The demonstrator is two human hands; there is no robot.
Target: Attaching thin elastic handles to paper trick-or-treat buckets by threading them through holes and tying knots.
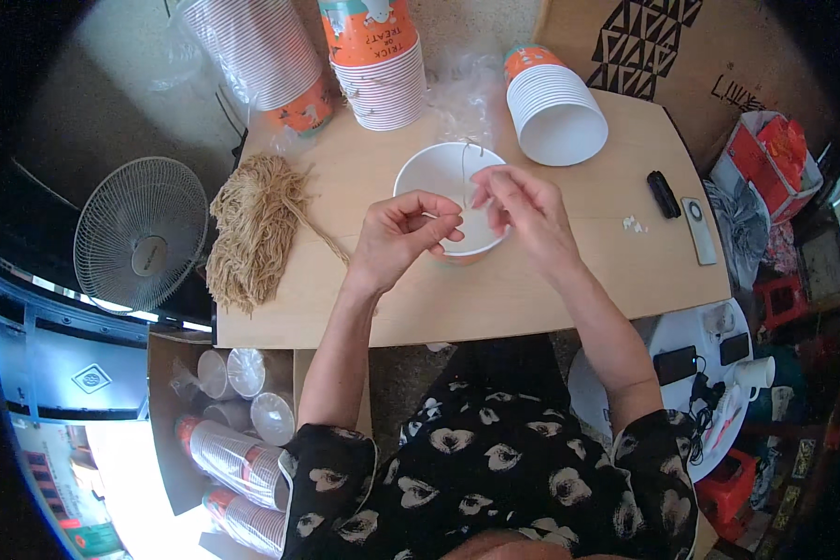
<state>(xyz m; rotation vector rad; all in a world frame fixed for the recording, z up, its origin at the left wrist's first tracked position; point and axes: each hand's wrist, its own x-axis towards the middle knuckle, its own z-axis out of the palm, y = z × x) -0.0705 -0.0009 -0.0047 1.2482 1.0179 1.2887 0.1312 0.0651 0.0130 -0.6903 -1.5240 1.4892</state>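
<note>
White paper is the stuff at the centre of the head view: an open white paper cup (448,191) lies on the pale wooden counter (532,280), its mouth turned up toward the camera. Both hands meet over its lower rim. The left hand (403,233) has thumb and forefinger pinched together just at the cup's edge, and the right hand (523,210) has its fingertips closed on a thin string (464,173) that runs up across the cup's inside to the far rim. The hands sit close together, nearly touching.

Left of centre, a bundle of tan twine lengths (252,229) lies on the counter, one strand trailing toward the left hand. Along the top stand stacks of paper cups (378,65), and at upper right one stack (555,107) lies on its side. At right lie a small black object (664,194) and a white remote (699,230). A fan (140,233) stands at far left.
</note>
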